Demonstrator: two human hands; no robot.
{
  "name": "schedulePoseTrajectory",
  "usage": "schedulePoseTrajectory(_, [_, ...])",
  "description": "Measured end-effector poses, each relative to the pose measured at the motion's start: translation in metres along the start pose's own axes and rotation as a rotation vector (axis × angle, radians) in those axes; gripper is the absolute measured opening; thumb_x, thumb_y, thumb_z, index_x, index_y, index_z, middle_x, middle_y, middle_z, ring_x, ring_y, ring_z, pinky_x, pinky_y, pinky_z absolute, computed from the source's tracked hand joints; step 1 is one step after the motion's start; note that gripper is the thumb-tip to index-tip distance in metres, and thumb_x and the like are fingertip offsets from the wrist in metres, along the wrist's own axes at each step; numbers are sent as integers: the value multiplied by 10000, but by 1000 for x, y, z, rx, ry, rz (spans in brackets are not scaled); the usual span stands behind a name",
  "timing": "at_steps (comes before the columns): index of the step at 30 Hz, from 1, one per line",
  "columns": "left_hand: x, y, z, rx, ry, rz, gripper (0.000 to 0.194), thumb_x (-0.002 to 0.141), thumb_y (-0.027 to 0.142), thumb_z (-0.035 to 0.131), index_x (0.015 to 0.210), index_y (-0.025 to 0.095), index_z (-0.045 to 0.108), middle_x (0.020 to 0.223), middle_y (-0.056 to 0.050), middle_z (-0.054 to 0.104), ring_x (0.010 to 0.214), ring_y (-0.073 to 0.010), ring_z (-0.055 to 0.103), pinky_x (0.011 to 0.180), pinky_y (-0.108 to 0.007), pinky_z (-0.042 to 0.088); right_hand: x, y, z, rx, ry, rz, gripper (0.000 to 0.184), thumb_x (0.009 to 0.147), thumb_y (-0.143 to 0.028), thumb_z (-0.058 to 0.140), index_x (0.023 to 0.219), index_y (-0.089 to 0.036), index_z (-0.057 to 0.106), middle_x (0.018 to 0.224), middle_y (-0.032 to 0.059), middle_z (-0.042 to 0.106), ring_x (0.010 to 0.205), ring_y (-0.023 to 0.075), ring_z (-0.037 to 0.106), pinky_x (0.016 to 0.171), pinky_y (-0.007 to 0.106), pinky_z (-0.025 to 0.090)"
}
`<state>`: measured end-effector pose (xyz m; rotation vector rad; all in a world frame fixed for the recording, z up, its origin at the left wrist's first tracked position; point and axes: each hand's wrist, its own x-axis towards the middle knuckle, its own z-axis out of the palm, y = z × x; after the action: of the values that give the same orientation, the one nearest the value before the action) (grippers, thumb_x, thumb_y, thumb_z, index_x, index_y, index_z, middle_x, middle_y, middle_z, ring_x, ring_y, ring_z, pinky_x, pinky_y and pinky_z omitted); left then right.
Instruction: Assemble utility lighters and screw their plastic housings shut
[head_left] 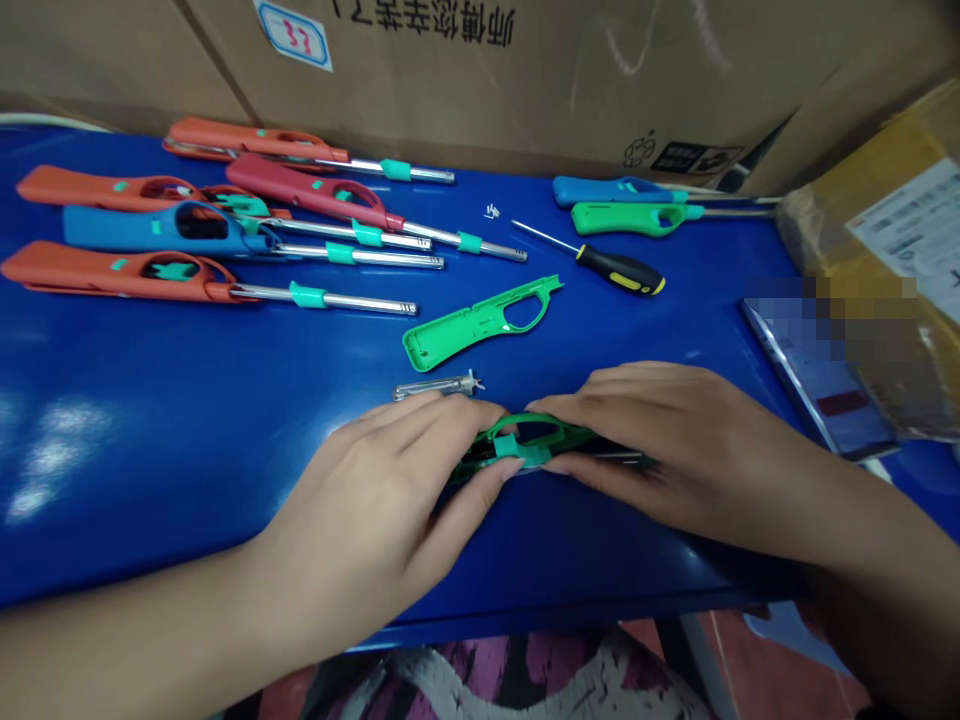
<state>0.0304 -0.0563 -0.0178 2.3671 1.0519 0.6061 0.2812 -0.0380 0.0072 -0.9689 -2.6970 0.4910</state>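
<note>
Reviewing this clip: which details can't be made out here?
All in the head view:
Green lighter casing, both ends: covered by left hand and right hand.
Screws: too small to count.
Phone, upper part: pixelated.
Yellow-taped box: cut off by right edge; label print blurred.

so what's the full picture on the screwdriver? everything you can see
The screwdriver has a slim metal shaft and a black handle, plastic or rubber by the look, with a yellow patch and yellow near both ends. It lies on its side on the blue table, shaft towards a few tiny metal bits, handle end nearer the right hand. A green lighter sits just beyond, apart from it. Only the table touches it. Tip shape: too small to tell.
</note>
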Motion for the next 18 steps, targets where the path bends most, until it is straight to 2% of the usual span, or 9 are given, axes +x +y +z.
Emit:
schedulePoseTrajectory(5, [-1,1,1,-30,11,-47,190,1041,315,508,1190,207,555,1109,-52,711,1024,-265,680,844,-442,547,1,-3,0,-36,-29,39,340,1052,-347,496,1302,-145,606,1184,97,743,1066,233,703,888,376,557])
schedulePoseTrajectory(9, [-1,1,2,-72,11,-70,204,1039,315,518,1221,224,531,1116,-42,720,1003,-244,700,817,-410,552,0,-4,1,-95,-20,24,355,1069,-341,436,1299,-116,587,1217,130,731,1108,258,700,922,421,568])
schedulePoseTrajectory(13, [-1,0,3,-76,-11,-93,194,1044,320,504,1214,234,539,1061,-26,741,896,-238,732,722,-387,555,0,-3,2,-164,-21,-2,352,1080,-354,395,1245,-123,602,1156,138,741,1020,264,716,839,415,574])
schedulePoseTrajectory(18, [0,1,1,-81,-33,-108,219,1047,351,480,1212,225,547,1034,-33,752,867,-260,743,701,-402,561,-1,-3,2,-252,-22,-27,365,1095,-386,325,1084,-150,604,991,116,740,832,243,700,709,377,532])
